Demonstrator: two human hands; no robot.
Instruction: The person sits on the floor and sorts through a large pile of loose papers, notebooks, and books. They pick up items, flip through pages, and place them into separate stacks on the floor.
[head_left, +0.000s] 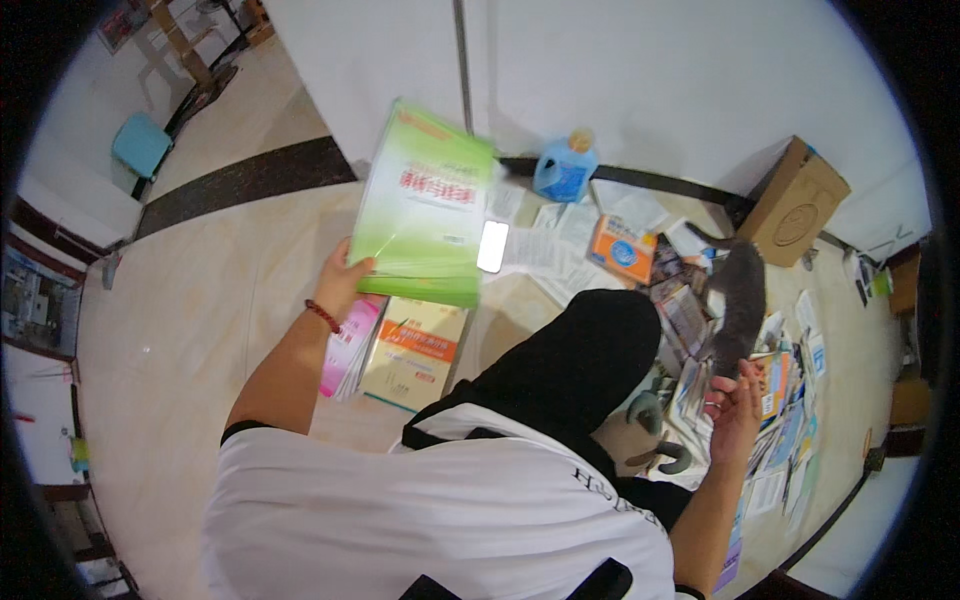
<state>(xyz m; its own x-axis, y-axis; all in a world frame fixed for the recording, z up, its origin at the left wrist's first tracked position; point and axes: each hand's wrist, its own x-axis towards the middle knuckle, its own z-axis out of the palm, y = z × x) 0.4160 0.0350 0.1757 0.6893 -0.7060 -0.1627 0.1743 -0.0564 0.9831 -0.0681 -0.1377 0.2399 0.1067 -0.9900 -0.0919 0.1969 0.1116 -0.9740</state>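
My left hand (346, 276) grips the lower left edge of a green-and-white softcover book (427, 195), raised over the floor; green edges below its cover suggest more than one book. Under it on the tiles lie a stack of pink booklets (351, 349) and a cream-and-orange book (415, 352). My right hand (733, 409) is at the right, fingers apart and slightly curled, holding nothing that I can see. Beside its fingertips is a grey cat (741, 300), among a heap of books and papers (787, 405). A phone with a bright white screen (493, 246) lies right of the green book.
A blue detergent bottle (566, 169) stands by the white wall. An orange-and-white book (624, 249) rests on loose printed sheets (574, 262). A cardboard box (795, 202) leans at the back right. A light blue stool (141, 145) is at the far left.
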